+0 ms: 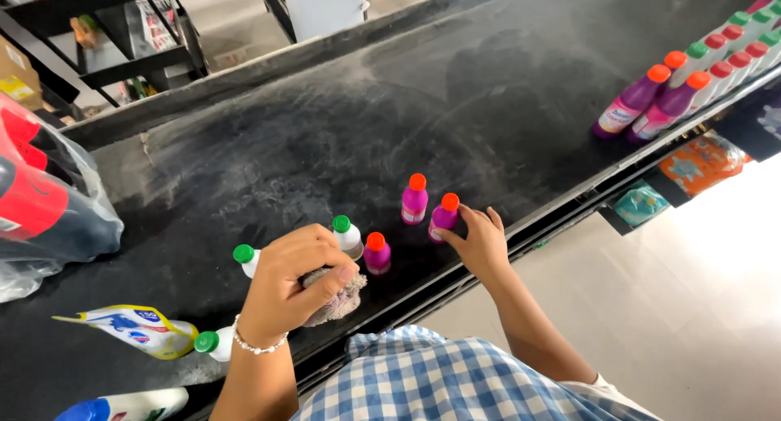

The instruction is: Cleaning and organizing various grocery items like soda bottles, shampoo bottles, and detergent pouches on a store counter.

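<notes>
Left hand (294, 279) is curled tight around a rag (338, 299), pressing it on the dusty black shelf (325, 128) — rag sticks out under the fingers, just beside a white bottle (348, 235) and a purple bottle with orange cap (376, 253). Right hand (482, 244) has fingers closed on another purple bottle (443, 218), upright near the shelf's front edge; a third (414, 199) stands just left of it. More bottles (691, 83) lined up far right, well apart.
</notes>
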